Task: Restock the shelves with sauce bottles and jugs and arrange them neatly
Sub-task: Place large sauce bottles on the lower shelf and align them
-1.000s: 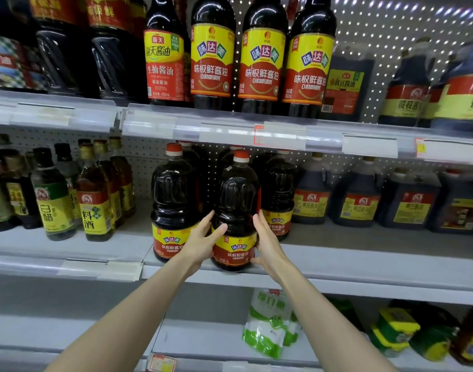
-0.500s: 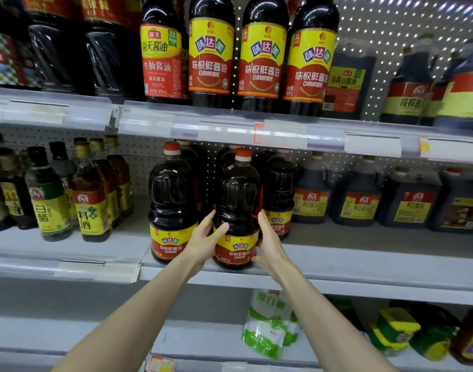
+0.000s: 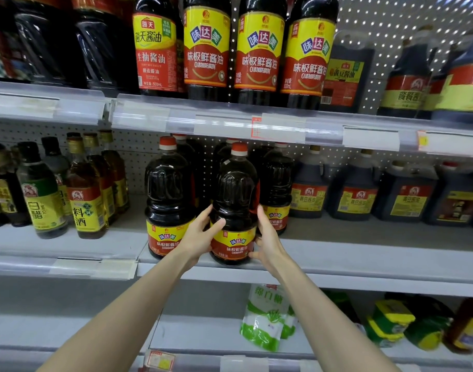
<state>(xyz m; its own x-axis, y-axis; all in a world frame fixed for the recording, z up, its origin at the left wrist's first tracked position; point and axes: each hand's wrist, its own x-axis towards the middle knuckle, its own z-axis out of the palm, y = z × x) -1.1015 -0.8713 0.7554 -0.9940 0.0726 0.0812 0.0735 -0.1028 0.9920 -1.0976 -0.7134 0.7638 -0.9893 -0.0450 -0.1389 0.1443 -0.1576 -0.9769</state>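
A large dark soy sauce bottle (image 3: pixel 235 200) with a red cap and a yellow-red label stands upright at the front of the middle shelf (image 3: pixel 364 261). My left hand (image 3: pixel 200 234) grips its lower left side, thumb across the label. My right hand (image 3: pixel 267 237) holds its lower right side, fingers curled behind it. A matching bottle (image 3: pixel 168 200) stands just to the left, touching my left hand. More of the same bottles (image 3: pixel 277 183) stand behind and to the right.
Square dark jugs (image 3: pixel 356 194) line the middle shelf to the right. Green and amber vinegar and cooking wine bottles (image 3: pixel 82 194) stand at the left. Tall soy sauce bottles (image 3: pixel 256 49) fill the upper shelf. Bags and green-yellow packs (image 3: pixel 264 318) lie on the lower shelf.
The bottle and both hands stay in almost the same place on the shelf; the grip is unchanged. The view has shifted very slightly.
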